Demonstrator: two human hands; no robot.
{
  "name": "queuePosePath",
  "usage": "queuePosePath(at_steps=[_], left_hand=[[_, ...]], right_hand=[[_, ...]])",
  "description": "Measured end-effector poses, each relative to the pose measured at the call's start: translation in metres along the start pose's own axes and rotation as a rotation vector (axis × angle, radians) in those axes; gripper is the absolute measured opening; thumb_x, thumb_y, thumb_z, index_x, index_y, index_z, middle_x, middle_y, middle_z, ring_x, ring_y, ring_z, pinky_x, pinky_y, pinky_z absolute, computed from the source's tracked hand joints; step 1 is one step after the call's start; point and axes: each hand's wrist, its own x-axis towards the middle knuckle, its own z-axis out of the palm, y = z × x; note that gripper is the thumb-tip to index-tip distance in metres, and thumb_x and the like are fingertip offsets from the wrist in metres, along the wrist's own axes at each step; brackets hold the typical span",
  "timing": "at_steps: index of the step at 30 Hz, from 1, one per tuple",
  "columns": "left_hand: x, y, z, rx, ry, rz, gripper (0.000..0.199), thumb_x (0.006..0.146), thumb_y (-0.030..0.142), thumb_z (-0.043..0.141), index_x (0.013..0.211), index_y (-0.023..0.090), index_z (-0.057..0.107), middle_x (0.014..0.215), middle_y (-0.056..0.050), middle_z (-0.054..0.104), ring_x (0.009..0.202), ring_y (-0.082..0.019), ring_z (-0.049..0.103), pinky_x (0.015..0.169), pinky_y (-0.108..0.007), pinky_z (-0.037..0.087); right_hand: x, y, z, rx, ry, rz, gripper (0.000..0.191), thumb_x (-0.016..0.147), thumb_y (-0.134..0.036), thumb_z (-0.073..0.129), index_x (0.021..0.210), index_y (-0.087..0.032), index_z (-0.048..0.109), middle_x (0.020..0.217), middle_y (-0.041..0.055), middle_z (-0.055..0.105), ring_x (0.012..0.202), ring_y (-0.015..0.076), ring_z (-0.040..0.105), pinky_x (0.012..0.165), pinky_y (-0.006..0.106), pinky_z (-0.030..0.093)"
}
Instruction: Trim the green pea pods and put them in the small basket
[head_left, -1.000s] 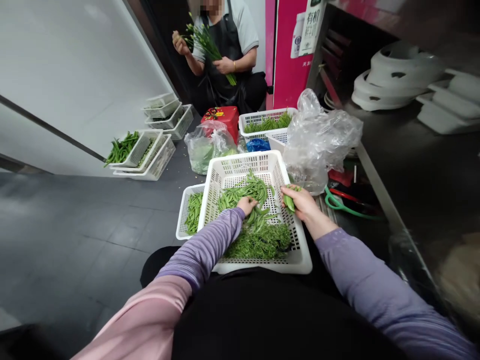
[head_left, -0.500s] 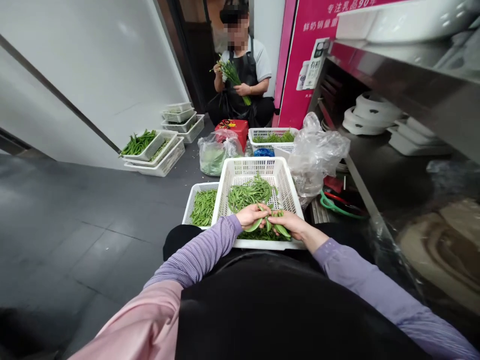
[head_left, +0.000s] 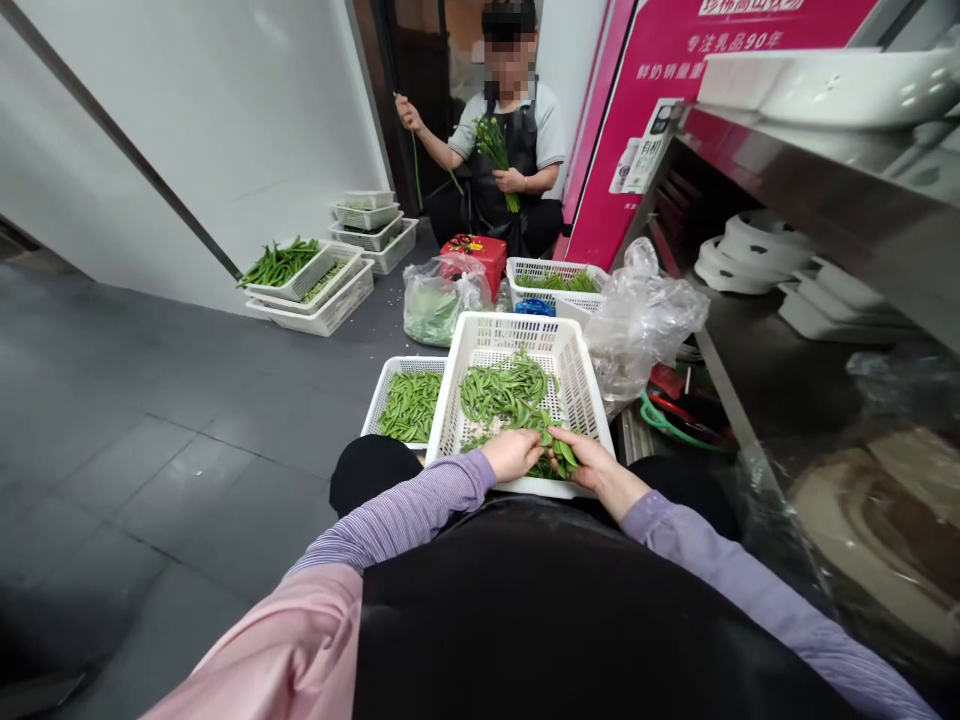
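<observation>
My left hand is closed, its fingertips pinching a green pod at the edge of the bunch in the other hand. Several flat snow peas lie in my right hand, whose fingers curl around them. Both hands are close together over the near end of a white slotted basket. More pods are heaped in its middle, and greenery under my hands is partly hidden. To the left, a smaller white basket holds a pile of green pods.
Beyond the basket are a clear bag of greens, a red box and a basket with green stalks. A plastic bag and metal shelving border the right. A co-worker sits opposite, holding green stems. Stacked baskets stand left.
My left hand has moved right and a little down, nearer my right hand; its pods no longer show clearly. The co-worker's one hand has drawn a long stem outward. The view has shifted slightly.
</observation>
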Motion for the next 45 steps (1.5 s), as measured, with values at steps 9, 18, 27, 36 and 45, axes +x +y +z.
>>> queuePosePath(at_steps=[9, 18, 27, 36, 45], left_hand=[[-0.004, 0.002, -0.001, -0.04, -0.011, -0.032, 0.019, 0.074, 0.029, 0.047, 0.066, 0.016, 0.058, 0.071, -0.006, 0.058, 0.07, -0.016, 0.052, 0.071, -0.026, 0.039], [0.013, -0.059, 0.002, -0.282, 0.185, -0.592, 0.025, 0.077, 0.021, 0.039, 0.062, 0.012, 0.057, 0.051, 0.001, 0.044, 0.051, -0.01, 0.042, 0.054, -0.021, 0.035], [0.007, -0.029, -0.017, -0.017, 0.025, -0.187, 0.041, 0.078, 0.032, 0.047, 0.118, 0.022, 0.045, 0.1, -0.008, 0.052, 0.086, -0.019, 0.053, 0.081, -0.029, 0.038], [0.02, -0.006, -0.04, -0.013, -0.393, 0.029, 0.008, 0.062, 0.022, 0.058, 0.055, 0.018, 0.056, 0.065, -0.003, 0.055, 0.063, -0.014, 0.051, 0.065, -0.024, 0.039], [0.038, -0.007, -0.062, -0.873, -0.636, -0.268, 0.021, 0.064, 0.026, 0.049, 0.048, 0.014, 0.046, 0.037, 0.005, 0.028, 0.033, -0.003, 0.02, 0.036, -0.019, 0.014]], right_hand=[[0.005, -0.002, 0.011, -0.031, -0.072, 0.09, 0.013, 0.07, -0.021, 0.062, 0.067, -0.016, 0.05, 0.047, -0.0015, 0.054, 0.038, 0.0091, 0.05, 0.036, 0.019, 0.043], [-0.019, -0.005, 0.006, -0.009, -0.276, 0.149, 0.017, 0.065, -0.024, 0.065, 0.068, -0.017, 0.05, 0.057, -0.0013, 0.055, 0.045, 0.0083, 0.05, 0.04, 0.019, 0.04], [-0.034, -0.014, -0.006, 0.005, -0.264, 0.27, 0.015, 0.071, -0.03, 0.057, 0.067, -0.016, 0.051, 0.048, -0.0021, 0.047, 0.045, 0.0082, 0.047, 0.04, 0.018, 0.037], [-0.024, -0.012, -0.011, -0.458, -0.317, -0.014, 0.022, 0.06, -0.033, 0.067, 0.073, -0.017, 0.059, 0.054, -0.0023, 0.056, 0.046, 0.0099, 0.05, 0.044, 0.021, 0.039], [-0.024, -0.036, 0.007, -0.823, -0.442, -0.442, 0.023, 0.066, -0.035, 0.063, 0.081, -0.017, 0.062, 0.08, 0.0002, 0.065, 0.076, 0.0158, 0.057, 0.074, 0.027, 0.041]])
